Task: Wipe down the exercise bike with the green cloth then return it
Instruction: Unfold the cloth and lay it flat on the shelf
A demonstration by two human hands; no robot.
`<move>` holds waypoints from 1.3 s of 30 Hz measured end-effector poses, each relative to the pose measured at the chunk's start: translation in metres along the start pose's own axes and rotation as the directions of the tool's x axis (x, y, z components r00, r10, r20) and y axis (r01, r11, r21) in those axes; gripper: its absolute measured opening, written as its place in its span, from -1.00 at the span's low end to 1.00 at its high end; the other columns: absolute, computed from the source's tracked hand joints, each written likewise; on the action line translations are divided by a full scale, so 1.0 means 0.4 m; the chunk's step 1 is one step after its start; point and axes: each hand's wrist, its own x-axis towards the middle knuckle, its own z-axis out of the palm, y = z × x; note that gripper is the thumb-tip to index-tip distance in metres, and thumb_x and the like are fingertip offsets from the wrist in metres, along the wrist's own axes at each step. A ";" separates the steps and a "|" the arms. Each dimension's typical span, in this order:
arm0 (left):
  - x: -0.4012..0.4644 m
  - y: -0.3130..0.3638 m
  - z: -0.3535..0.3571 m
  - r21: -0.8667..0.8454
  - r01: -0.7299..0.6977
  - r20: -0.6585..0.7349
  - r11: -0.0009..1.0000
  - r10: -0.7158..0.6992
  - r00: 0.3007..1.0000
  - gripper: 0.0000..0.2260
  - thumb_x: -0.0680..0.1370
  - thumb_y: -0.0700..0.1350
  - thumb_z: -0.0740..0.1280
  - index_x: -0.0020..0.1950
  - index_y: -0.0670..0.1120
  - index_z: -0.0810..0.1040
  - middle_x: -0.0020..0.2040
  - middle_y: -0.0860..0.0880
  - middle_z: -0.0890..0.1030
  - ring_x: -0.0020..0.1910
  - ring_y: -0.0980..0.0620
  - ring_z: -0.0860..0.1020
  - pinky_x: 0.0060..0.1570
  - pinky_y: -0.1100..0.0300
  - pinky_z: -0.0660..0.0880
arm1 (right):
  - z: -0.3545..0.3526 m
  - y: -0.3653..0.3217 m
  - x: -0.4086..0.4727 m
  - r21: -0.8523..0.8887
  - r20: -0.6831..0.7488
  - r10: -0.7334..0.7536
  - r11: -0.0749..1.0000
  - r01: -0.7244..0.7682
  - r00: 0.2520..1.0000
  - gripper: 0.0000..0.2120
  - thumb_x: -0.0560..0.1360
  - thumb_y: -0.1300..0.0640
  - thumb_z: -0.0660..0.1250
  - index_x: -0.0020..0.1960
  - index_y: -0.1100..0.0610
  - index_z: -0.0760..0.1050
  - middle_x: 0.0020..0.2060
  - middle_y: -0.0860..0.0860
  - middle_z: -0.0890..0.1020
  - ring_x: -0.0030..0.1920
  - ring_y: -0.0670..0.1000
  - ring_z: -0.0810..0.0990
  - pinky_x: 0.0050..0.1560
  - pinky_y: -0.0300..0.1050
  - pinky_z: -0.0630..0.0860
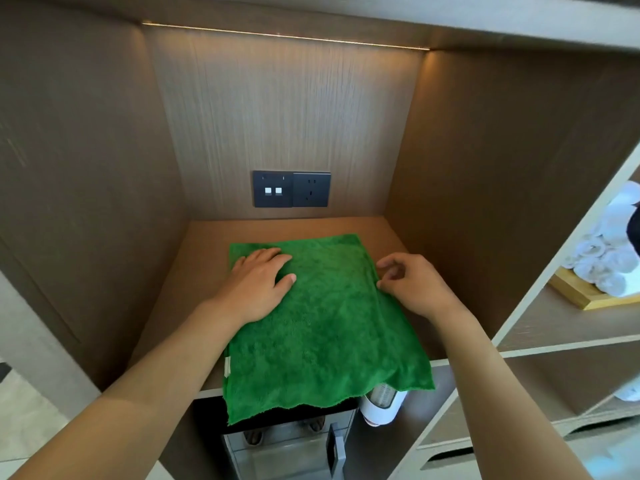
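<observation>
Our left hand (260, 283) lies flat on the green cloth (322, 327), fingers straight and together, pressing it down on the shelf (207, 237). Our right hand (412, 282) sits at the cloth's right edge with the fingers curled; the thumb and forefinger look to be nipping the hem, though from this angle we cannot be sure they have closed on it.

The cloth is spread over the wooden shelf of a lit alcove, below the wall sockets (291, 188), with its near edge hanging over the shelf front. No exercise bike is in view, so we cannot tell from here whether the wiping is done. Going by how things lie, we are either at the very start, about to lift the cloth, or at the very end, smoothing it back in its place. If it is the start, everything is left.

The cloth itself is a bright green, plush, fluffy square, folded or doubled by the look of its thickness, with a small white tag (227, 366) on its left edge and a wavy front hem. It looks soft and limp.
</observation>
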 end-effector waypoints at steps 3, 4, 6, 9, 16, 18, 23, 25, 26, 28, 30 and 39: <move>-0.002 -0.001 0.003 0.001 -0.004 0.000 1.000 0.004 1.000 -0.48 0.72 0.22 0.11 0.65 0.08 0.27 0.68 0.00 0.24 0.67 -0.09 0.16 0.62 -0.18 0.12 | 0.005 0.003 -0.012 -0.056 -0.058 0.020 0.998 -0.024 0.998 -0.90 0.50 0.15 0.55 -0.07 0.00 0.64 -0.21 -0.04 0.66 -0.13 -0.05 0.62 -0.12 -0.13 0.52; -0.002 -0.002 0.002 -0.002 -0.003 0.001 1.000 0.003 1.000 -0.48 0.72 0.22 0.11 0.65 0.08 0.27 0.68 0.00 0.24 0.67 -0.09 0.17 0.62 -0.18 0.12 | 0.006 0.004 -0.014 -0.079 -0.071 0.028 0.996 -0.033 0.997 -0.92 0.49 0.12 0.55 -0.12 0.01 0.66 -0.22 -0.06 0.66 -0.12 -0.05 0.63 -0.10 -0.11 0.55; -0.003 -0.002 0.002 -0.005 0.000 0.000 1.000 0.000 1.000 -0.48 0.72 0.22 0.11 0.65 0.08 0.27 0.68 0.00 0.24 0.67 -0.09 0.17 0.62 -0.17 0.11 | 0.011 0.004 -0.022 -0.078 -0.086 0.035 0.996 -0.042 0.996 -0.90 0.48 0.11 0.56 -0.20 0.02 0.68 -0.26 -0.07 0.67 -0.15 -0.04 0.64 -0.10 -0.08 0.58; 0.001 -0.003 0.004 -0.006 0.000 -0.003 1.000 0.000 1.000 -0.48 0.71 0.22 0.12 0.65 0.08 0.28 0.68 -0.01 0.24 0.66 -0.09 0.17 0.62 -0.17 0.12 | 0.024 0.001 -0.037 -0.052 -0.154 0.002 0.999 -0.010 0.988 -0.86 0.47 0.12 0.55 -0.26 0.01 0.70 -0.32 -0.08 0.68 -0.21 -0.07 0.65 -0.18 -0.11 0.57; 0.001 -0.005 0.004 -0.007 -0.002 0.005 1.000 0.002 1.000 -0.49 0.72 0.22 0.11 0.65 0.09 0.27 0.68 0.00 0.23 0.67 -0.08 0.16 0.61 -0.18 0.12 | 0.032 0.007 -0.048 -0.164 -0.280 -0.007 0.986 -0.040 0.960 -0.86 0.53 0.18 0.45 -0.20 0.08 0.69 -0.27 -0.01 0.70 -0.19 0.06 0.66 -0.14 -0.05 0.60; 0.000 -0.003 0.004 -0.009 -0.004 0.002 1.000 0.004 1.000 -0.49 0.72 0.21 0.12 0.66 0.09 0.26 0.68 0.00 0.23 0.67 -0.09 0.16 0.62 -0.19 0.12 | 0.020 0.007 -0.057 -0.144 -0.275 0.010 0.988 -0.051 0.962 -0.90 0.55 0.20 0.45 -0.14 0.09 0.69 -0.22 0.00 0.70 -0.15 0.05 0.66 -0.12 -0.08 0.58; -0.002 -0.001 0.003 0.000 -0.008 -0.003 1.000 0.008 1.000 -0.49 0.72 0.20 0.12 0.66 0.08 0.27 0.68 -0.01 0.23 0.66 -0.09 0.17 0.62 -0.20 0.12 | -0.011 0.018 -0.127 -0.116 -0.210 0.046 0.991 -0.072 0.977 -0.75 0.52 0.06 0.53 -0.28 0.06 0.56 -0.33 -0.03 0.62 -0.25 0.00 0.59 -0.27 -0.12 0.46; -0.001 -0.002 0.003 -0.002 -0.011 -0.002 1.000 0.011 1.000 -0.49 0.72 0.20 0.12 0.65 0.08 0.27 0.68 -0.01 0.24 0.66 -0.09 0.17 0.61 -0.19 0.12 | -0.020 0.019 -0.156 -0.196 -0.134 0.068 0.976 -0.093 0.989 -0.67 0.52 -0.03 0.53 -0.31 0.07 0.51 -0.37 -0.03 0.59 -0.29 0.03 0.57 -0.30 -0.09 0.44; 0.000 -0.002 0.003 -0.004 -0.011 -0.002 1.000 0.011 1.000 -0.49 0.72 0.20 0.12 0.65 0.08 0.28 0.67 -0.01 0.24 0.66 -0.09 0.18 0.61 -0.19 0.13 | -0.022 0.016 -0.167 -0.239 -0.102 0.080 0.966 -0.103 0.992 -0.67 0.52 -0.07 0.52 -0.29 0.06 0.51 -0.36 -0.03 0.60 -0.27 0.04 0.58 -0.29 -0.08 0.46; 0.000 -0.004 0.004 -0.001 -0.009 -0.003 1.000 0.009 1.000 -0.49 0.72 0.21 0.12 0.65 0.08 0.28 0.67 -0.01 0.25 0.66 -0.10 0.18 0.61 -0.20 0.14 | -0.021 0.005 -0.180 -0.335 -0.045 0.096 0.936 -0.106 0.994 -0.69 0.54 -0.13 0.48 -0.22 0.04 0.51 -0.29 -0.01 0.62 -0.20 0.09 0.62 -0.21 -0.05 0.51; 0.000 -0.005 0.006 0.006 -0.007 -0.006 1.000 0.007 1.000 -0.49 0.72 0.21 0.12 0.65 0.08 0.28 0.67 -0.02 0.26 0.66 -0.11 0.19 0.61 -0.19 0.13 | -0.015 -0.007 -0.187 -0.416 -0.007 0.091 0.905 -0.086 0.996 -0.66 0.60 -0.13 0.40 -0.21 0.05 0.46 -0.25 0.01 0.60 -0.15 0.16 0.62 -0.18 -0.05 0.47; -0.005 -0.002 -0.003 0.015 0.005 0.009 1.000 -0.005 1.000 -0.48 0.71 0.23 0.11 0.65 0.10 0.28 0.68 0.00 0.25 0.66 -0.10 0.19 0.61 -0.18 0.14 | -0.050 -0.019 -0.215 -0.461 -0.014 0.216 0.865 -0.198 0.976 -0.69 0.62 -0.08 0.38 -0.22 0.00 0.41 -0.18 0.03 0.58 -0.14 0.16 0.57 -0.16 -0.06 0.41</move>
